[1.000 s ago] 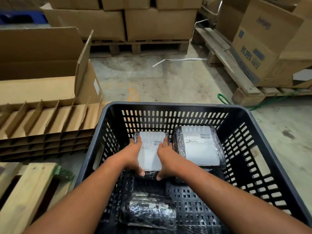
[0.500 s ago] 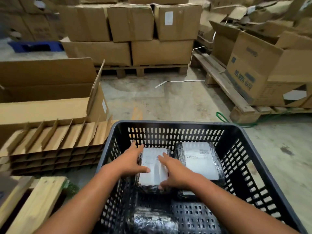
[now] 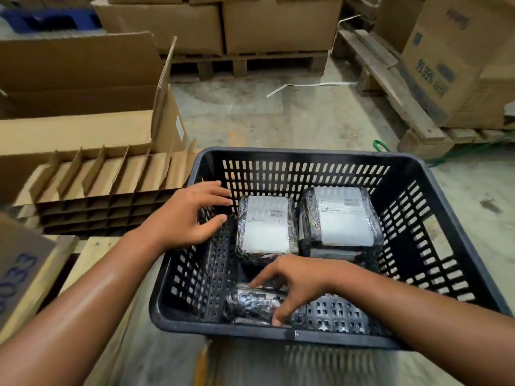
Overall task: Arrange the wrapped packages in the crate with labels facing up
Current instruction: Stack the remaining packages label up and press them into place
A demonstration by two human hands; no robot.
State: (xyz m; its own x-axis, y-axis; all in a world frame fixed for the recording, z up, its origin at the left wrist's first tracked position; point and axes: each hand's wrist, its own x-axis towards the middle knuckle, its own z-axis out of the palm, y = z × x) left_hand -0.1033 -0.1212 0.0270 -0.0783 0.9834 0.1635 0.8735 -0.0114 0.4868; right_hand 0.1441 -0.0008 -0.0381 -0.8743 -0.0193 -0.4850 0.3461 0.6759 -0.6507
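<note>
A black slotted crate (image 3: 312, 156) holds three packages wrapped in black film. Two lie side by side at the far end with white labels up: a narrower left package (image 3: 266, 222) and a wider right package (image 3: 341, 215), which rests on another dark bundle. A third package (image 3: 250, 303) lies near the front wall, no label showing. My right hand (image 3: 295, 282) is curled over this third package, thumb and fingers on it. My left hand (image 3: 186, 213) hovers open over the crate's left rim, holding nothing.
A stack of cardboard dividers (image 3: 111, 196) and a flattened carton (image 3: 83, 87) sit left of the crate. Wooden pallets with cartons stand behind (image 3: 250, 62) and to the right (image 3: 390, 87). A labelled box corner (image 3: 19, 268) is at near left. Concrete floor surrounds.
Both hands have let go of the left labelled package. My left hand lifted back to the crate's left rim; my right hand drew back onto the unlabelled package at the front.
</note>
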